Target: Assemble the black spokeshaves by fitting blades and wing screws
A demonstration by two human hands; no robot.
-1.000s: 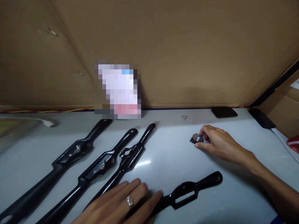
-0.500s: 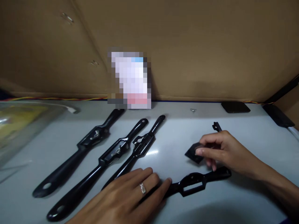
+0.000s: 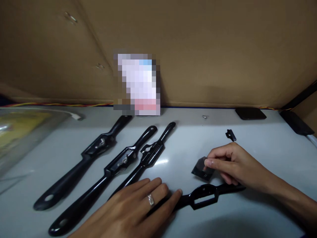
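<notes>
A dark metal plate (image 3: 201,172) is pinched between the thumb and fingers of the right hand (image 3: 231,162), just beyond the slotted black tool (image 3: 203,189); whether its lower edge touches the desk (image 3: 182,145), I cannot tell. The tool looks to be in separate parts: its slot is bare, the plate is out of it, and a small black bracket (image 3: 232,135) and a small silver screw (image 3: 205,116) lie loose farther back, so none of these is fitted. The plate is flat, thin and angular, with a dull face partly covered by the fingers. The left hand (image 3: 138,210) lies over one end of the tool, fingers stretched out; whether it grips underneath is hidden. To the left, three similar black tools lie slanted side by side, two of them with silver screws in their middles. A black flat object (image 3: 250,113) rests near the cardboard wall (image 3: 210,49).
</notes>
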